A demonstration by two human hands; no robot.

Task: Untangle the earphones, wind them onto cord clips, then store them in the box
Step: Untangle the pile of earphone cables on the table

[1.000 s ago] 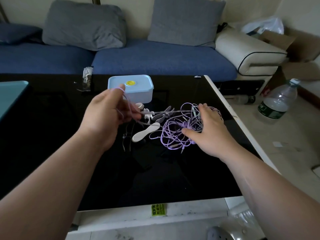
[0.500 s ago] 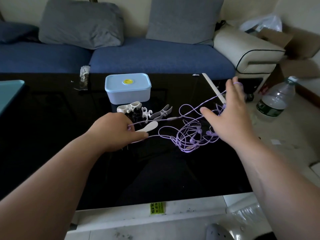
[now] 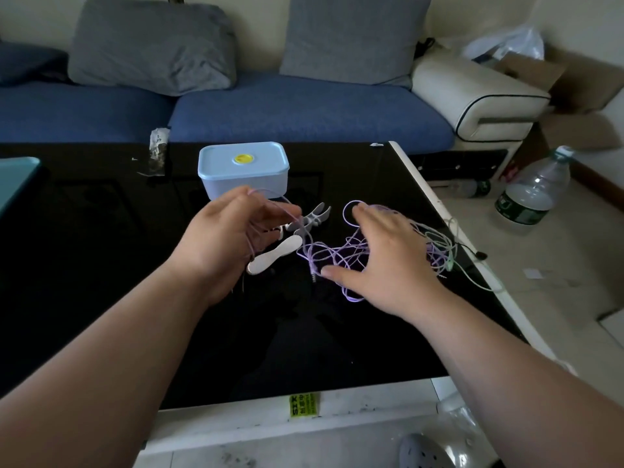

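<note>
The left hand (image 3: pixel 229 238) pinches a few purple strands above the black worktop (image 3: pixel 101 265) — the right hand (image 3: pixel 388 261), fingers spread, rests on the tangled earphones (image 3: pixel 337 257) at its 3 o'clock. The lidded box (image 3: pixel 243 170) sits at 12 o'clock — white cord clips (image 3: pixel 277 256) lie between the hands.

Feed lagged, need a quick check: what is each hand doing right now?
Left hand: grips a purple cord strand.
Right hand: open, fingers spread over the earphone tangle.

Box (image 3: pixel 243 170) behind cord clips (image 3: pixel 275 255); earphones (image 3: pixel 341 256) right of clips; all on table (image 3: pixel 101 265).
</note>
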